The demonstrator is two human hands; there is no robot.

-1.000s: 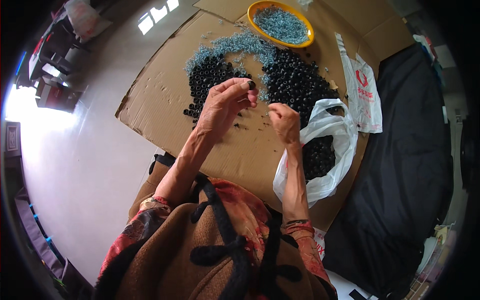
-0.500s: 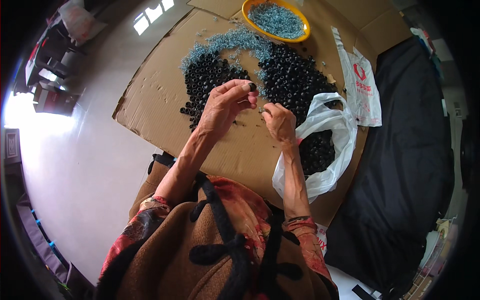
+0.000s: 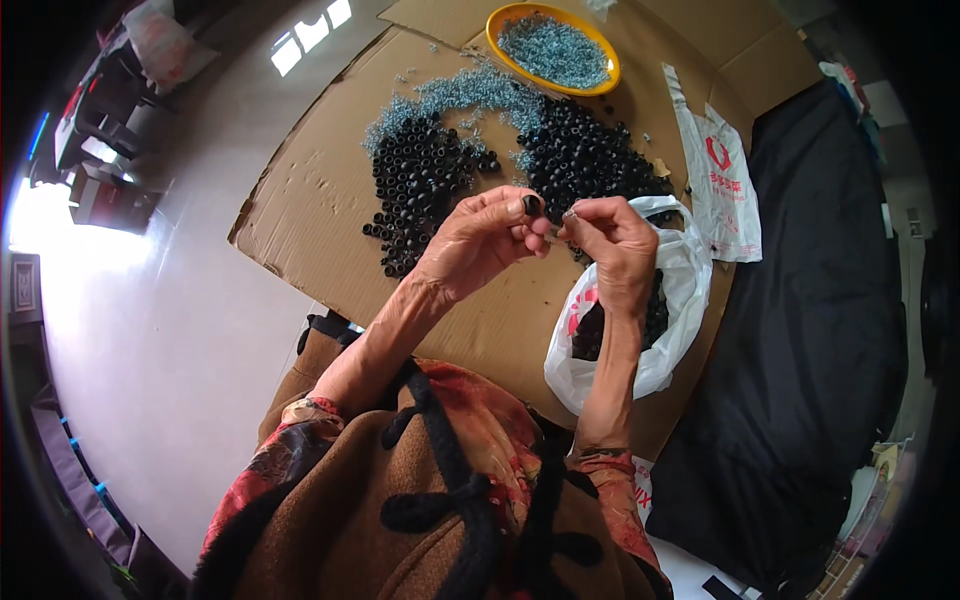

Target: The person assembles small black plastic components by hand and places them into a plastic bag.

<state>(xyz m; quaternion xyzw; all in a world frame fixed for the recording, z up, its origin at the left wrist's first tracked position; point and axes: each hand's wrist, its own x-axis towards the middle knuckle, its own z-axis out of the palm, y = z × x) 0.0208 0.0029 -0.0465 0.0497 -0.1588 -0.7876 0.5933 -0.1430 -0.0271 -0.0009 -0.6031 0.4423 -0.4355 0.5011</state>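
Between the thumb and fingers of my left hand is a small round black cap, its hollow side showing. My right hand pinches a tiny silvery screw close to the cap, a short gap apart. Past my left hand spreads a heap of black caps, many with openings upward. A second heap of black caps lies beyond my right hand. Small blue-silver screws are strewn along the far side of both heaps. My right wrist is over an open white plastic bag with black caps inside.
A yellow bowl full of small screws stands at the far side of the cardboard sheet. To the right lie a flat white plastic bag and a large black cloth cover. Pale floor borders the cardboard's left edge.
My right hand has risen from the cardboard and moved right, with a screw now visible in its fingertips. My left hand has shifted right and slightly nearer, still holding the cap.
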